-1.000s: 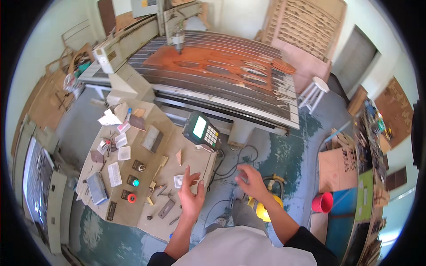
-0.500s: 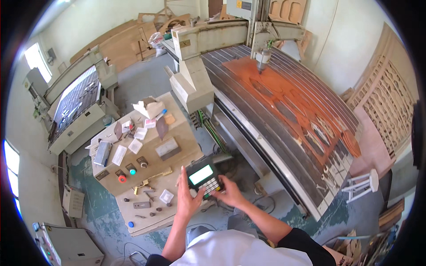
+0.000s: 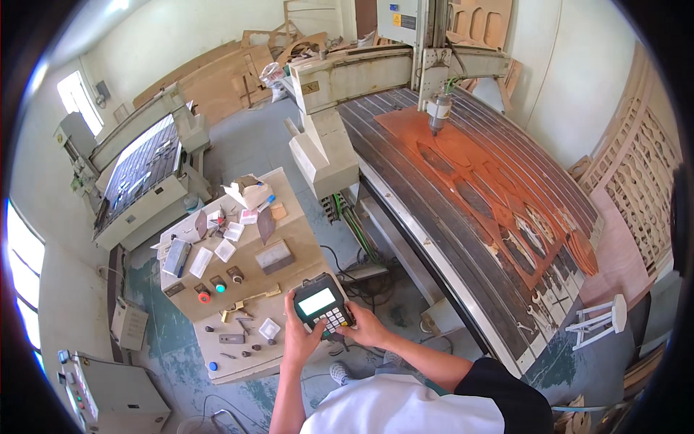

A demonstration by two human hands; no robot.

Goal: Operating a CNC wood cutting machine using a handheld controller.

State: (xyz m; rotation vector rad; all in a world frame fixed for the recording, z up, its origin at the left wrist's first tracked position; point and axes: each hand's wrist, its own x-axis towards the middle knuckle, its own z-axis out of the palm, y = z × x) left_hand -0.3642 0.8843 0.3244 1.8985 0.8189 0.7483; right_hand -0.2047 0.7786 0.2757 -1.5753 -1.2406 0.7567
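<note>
- The left hand point(image 3: 302, 338) is closed around the left side of a black handheld controller point(image 3: 316, 302) with a lit rectangular screen and a block of pale keys, its thumb lying at the lower edge of the keypad.
- The right hand point(image 3: 369, 328) grips the lower right side of the same controller, fingers bent, thumb close to the keys.
- The controller is at the lower centre of the frame, tilted, its screen facing up, in front of the right edge of a beige angular console bench point(image 3: 302, 239).
- On the bench, left of the hands, a white square plastic tray point(image 3: 269, 328) is nearest the left hand, with a brass-coloured bar-shaped clamp point(image 3: 249, 301) just above it.
- Farther up the bench sit a round red button point(image 3: 204, 297), a round teal button point(image 3: 220, 288) and a grey rectangular block point(image 3: 275, 257).
- Across the upper right, a dark slatted machine bed point(image 3: 394, 170) bears a reddish-orange sheet with curved cut-outs point(image 3: 394, 124).
- A silver cylindrical spindle point(image 3: 439, 110) points down over that sheet; whether its tip touches it cannot be told.
- Metal wrenches point(image 3: 538, 313) lie at the bed's lower right corner, near a white round-topped stool point(image 3: 618, 312).
</note>
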